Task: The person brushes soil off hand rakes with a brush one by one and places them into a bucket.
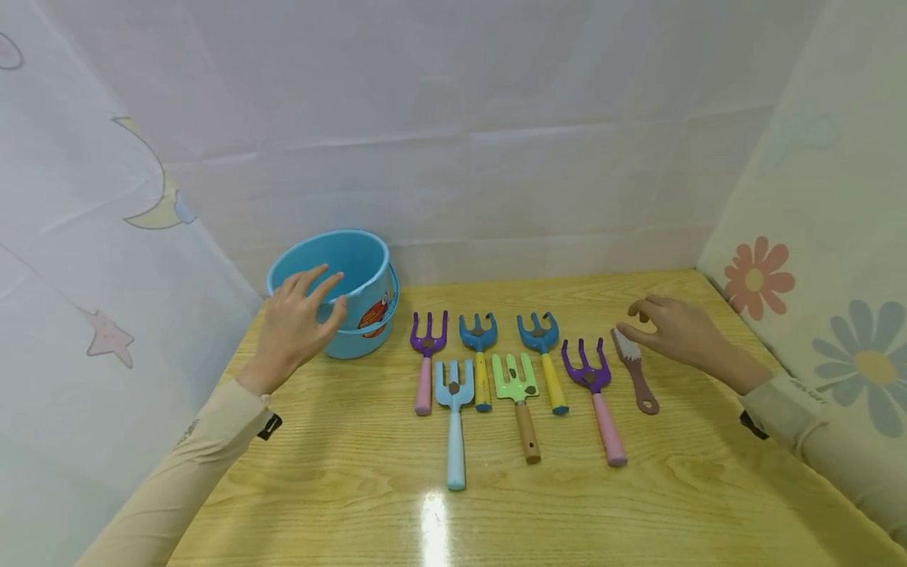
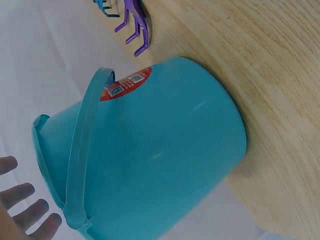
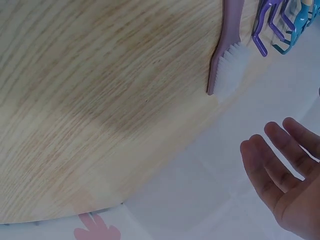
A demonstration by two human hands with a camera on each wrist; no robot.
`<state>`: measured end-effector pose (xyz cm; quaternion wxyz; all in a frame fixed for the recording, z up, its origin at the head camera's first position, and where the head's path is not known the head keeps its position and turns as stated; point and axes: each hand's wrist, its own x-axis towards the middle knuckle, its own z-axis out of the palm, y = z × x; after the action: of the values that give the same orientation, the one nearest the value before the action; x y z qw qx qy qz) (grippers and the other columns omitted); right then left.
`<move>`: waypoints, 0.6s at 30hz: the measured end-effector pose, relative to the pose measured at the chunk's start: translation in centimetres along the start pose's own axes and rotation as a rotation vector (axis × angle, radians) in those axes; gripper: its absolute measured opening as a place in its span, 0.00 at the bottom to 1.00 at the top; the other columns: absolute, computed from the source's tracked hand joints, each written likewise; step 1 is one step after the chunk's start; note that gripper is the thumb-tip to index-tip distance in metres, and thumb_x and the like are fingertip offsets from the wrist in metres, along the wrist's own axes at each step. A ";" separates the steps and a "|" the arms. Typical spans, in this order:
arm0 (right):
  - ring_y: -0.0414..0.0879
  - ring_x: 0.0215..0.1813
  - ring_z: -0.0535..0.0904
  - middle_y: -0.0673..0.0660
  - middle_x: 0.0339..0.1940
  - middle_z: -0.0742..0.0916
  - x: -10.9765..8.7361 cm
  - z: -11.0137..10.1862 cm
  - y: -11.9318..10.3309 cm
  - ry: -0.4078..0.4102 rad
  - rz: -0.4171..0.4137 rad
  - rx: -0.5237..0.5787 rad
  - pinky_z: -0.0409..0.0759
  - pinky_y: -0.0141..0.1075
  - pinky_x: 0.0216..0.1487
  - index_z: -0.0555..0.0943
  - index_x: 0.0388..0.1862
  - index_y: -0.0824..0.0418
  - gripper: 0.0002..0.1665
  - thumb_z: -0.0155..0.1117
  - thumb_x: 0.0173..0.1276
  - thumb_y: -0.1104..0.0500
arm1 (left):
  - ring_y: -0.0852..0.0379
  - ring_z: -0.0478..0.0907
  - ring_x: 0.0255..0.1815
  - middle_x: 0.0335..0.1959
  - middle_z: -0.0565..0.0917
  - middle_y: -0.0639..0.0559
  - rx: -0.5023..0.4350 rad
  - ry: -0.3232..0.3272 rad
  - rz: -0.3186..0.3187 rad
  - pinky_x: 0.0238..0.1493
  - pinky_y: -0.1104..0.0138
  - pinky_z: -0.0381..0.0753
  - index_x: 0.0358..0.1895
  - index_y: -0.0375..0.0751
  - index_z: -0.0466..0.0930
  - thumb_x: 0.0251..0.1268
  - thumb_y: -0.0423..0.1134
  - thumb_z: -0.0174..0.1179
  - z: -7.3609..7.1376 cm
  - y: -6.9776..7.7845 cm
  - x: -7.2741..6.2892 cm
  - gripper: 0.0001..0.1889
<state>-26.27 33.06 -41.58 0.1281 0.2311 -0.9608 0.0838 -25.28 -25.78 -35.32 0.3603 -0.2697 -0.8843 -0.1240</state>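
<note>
My left hand [image 1: 294, 323] hovers by the near side of a blue bucket [image 1: 359, 303], its fingers spread over the rim and holding nothing. In the left wrist view the bucket's handle [image 2: 82, 150] hangs down along its side, with the fingertips close to the rim. At the right, my right hand [image 1: 673, 331] is above a brush [image 1: 638, 370] with white bristles and a mauve handle. Its fingers are loosely bent with nothing in them. The right wrist view shows the brush [image 3: 227, 50] lying apart from the fingers.
Between the hands lie several garden hand forks: a purple one [image 1: 428, 346] nearest the bucket, a light blue one [image 1: 455, 425], a green one [image 1: 517, 378] and another purple one [image 1: 588, 376]. Two dark blue ones with yellow handles lie behind. Printed cloth [image 1: 460, 157] walls the wooden table [image 1: 340, 488].
</note>
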 end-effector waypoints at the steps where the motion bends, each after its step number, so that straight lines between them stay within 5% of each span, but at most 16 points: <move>1: 0.52 0.33 0.81 0.60 0.37 0.84 0.0 0.1 0.0 -0.010 0.005 -0.001 0.79 0.46 0.28 0.82 0.47 0.67 0.25 0.66 0.68 0.45 | 0.31 0.72 0.58 0.61 0.76 0.32 -0.002 0.000 0.003 0.56 0.39 0.69 0.60 0.37 0.80 0.69 0.45 0.54 0.0 0.0 0.0 0.23; 11: 0.48 0.29 0.80 0.61 0.38 0.85 -0.4 0.4 -0.1 -0.070 0.080 0.001 0.77 0.41 0.23 0.81 0.49 0.68 0.28 0.64 0.69 0.43 | 0.32 0.73 0.52 0.56 0.78 0.33 0.007 0.040 0.024 0.50 0.41 0.70 0.57 0.36 0.82 0.69 0.47 0.52 0.4 0.0 -0.1 0.22; 18: 0.43 0.24 0.76 0.61 0.36 0.84 -0.7 0.5 0.0 -0.116 0.153 0.045 0.74 0.39 0.22 0.79 0.48 0.70 0.28 0.64 0.70 0.44 | 0.37 0.72 0.40 0.46 0.79 0.35 0.007 0.072 0.054 0.37 0.48 0.70 0.54 0.36 0.84 0.69 0.46 0.51 0.3 0.3 -0.2 0.21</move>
<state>-25.82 33.23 -42.27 0.0603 0.1642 -0.9793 0.1016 -25.19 -25.51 -35.71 0.3962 -0.2875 -0.8636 -0.1208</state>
